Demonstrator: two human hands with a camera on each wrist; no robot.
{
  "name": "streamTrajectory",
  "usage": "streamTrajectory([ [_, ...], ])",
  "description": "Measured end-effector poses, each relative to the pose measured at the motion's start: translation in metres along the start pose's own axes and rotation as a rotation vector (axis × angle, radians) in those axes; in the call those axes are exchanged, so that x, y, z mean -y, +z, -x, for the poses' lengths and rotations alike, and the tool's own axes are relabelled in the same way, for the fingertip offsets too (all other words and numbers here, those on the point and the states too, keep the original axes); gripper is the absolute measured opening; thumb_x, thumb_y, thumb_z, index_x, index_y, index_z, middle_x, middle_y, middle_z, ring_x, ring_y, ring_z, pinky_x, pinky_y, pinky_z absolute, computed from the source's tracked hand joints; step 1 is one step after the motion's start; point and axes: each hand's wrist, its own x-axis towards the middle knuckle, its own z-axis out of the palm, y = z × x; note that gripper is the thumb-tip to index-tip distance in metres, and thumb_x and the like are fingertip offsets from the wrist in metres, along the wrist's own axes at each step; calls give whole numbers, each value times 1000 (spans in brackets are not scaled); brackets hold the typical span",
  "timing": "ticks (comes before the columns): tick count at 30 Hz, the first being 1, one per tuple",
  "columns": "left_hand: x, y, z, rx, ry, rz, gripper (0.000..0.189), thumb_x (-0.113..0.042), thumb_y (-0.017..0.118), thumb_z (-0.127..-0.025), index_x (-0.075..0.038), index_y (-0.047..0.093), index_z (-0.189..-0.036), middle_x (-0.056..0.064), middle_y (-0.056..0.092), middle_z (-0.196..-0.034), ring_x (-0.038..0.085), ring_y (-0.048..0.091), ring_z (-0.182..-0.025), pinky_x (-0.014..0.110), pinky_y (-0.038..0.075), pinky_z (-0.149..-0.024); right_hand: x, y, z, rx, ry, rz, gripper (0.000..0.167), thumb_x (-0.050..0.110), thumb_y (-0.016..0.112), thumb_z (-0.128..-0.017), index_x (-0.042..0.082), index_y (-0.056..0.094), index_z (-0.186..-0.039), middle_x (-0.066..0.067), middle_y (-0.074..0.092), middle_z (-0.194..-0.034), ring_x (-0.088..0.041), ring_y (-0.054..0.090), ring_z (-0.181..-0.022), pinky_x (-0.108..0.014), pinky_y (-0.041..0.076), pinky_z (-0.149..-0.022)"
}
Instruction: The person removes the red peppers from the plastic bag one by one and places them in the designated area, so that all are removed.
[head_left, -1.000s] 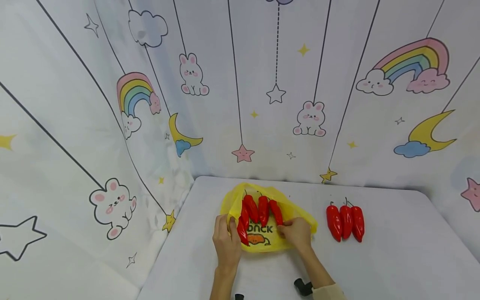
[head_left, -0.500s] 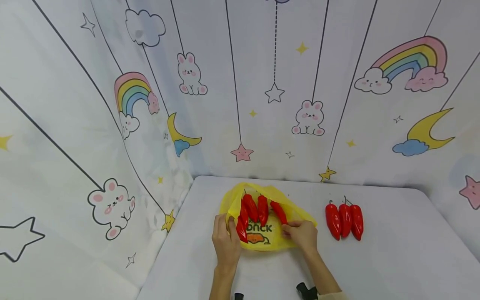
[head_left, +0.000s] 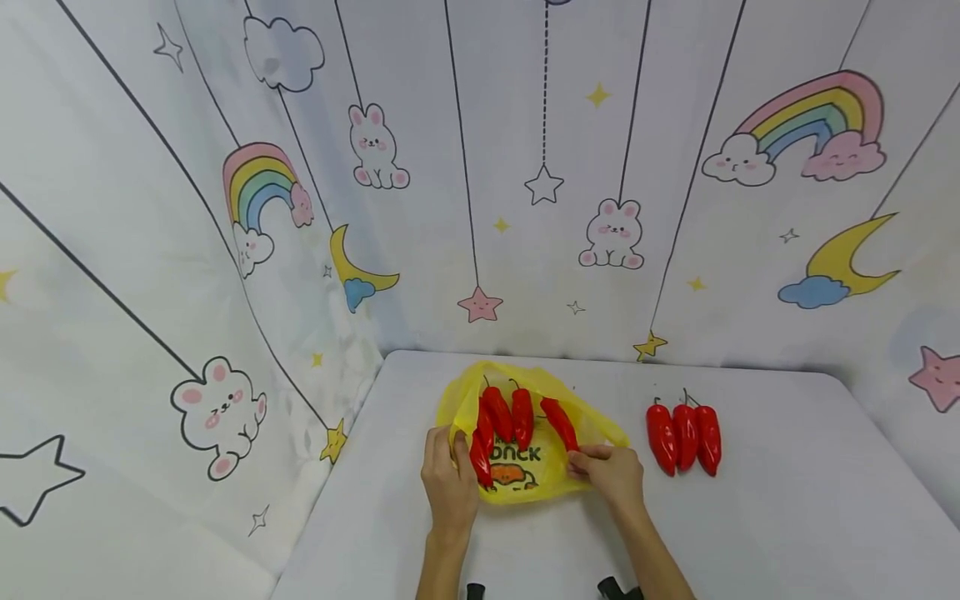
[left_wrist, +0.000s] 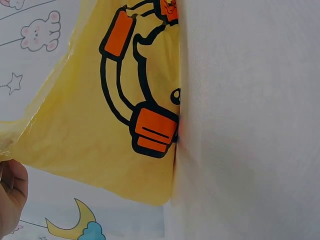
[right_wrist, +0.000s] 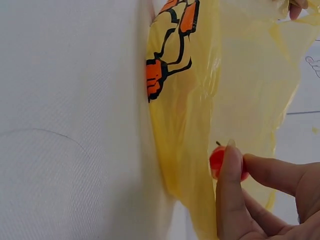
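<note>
A yellow plastic bag with a printed cartoon lies on the white table, its mouth spread. Several glossy red chili peppers rest inside, some along its left edge. At that edge my left hand pinches the plastic; in the left wrist view, only part of that hand shows beside the raised bag. My right hand pinches the near end of another red chili pepper, which slants in the right part of the bag. The right wrist view shows this pepper between thumb and fingers.
Three more red chili peppers lie side by side on the table, right of the bag. Dark objects show at the bottom edge. A cartoon-printed sheet stands behind and to the left.
My right hand has shifted slightly right, with the near end of its pepper, which now slants more. My left hand keeps its hold on the bag. The view has drifted a little.
</note>
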Motion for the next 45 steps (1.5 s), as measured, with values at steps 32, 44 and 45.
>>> streamTrajectory([
  [32, -2, 2, 1, 13, 3, 40, 18, 11, 66, -95, -1, 66, -107, 1, 60, -101, 11, 59, -85, 13, 52, -72, 19, -25, 51, 0, 59, -97, 34, 15, 81, -93, -5, 73, -119, -16, 78, -98, -27, 78, -82, -34, 63, -72],
  [44, -1, 2, 2, 14, -3, 43, 16, 9, 66, -95, -2, 66, -107, 1, 59, -99, 10, 58, -84, 13, 51, -70, 28, -42, 65, -18, 59, -117, 44, 20, 81, -93, -5, 69, -128, -16, 78, -102, -25, 78, -86, -33, 63, -75],
  [45, -1, 2, 2, 14, -4, 43, 16, 9, 66, -96, -2, 66, -107, 2, 59, -99, 10, 58, -84, 13, 52, -71, 28, -45, 65, -23, 57, -117, 45, 21, 81, -93, -5, 69, -128, -16, 78, -102, -25, 78, -86, -32, 62, -75],
])
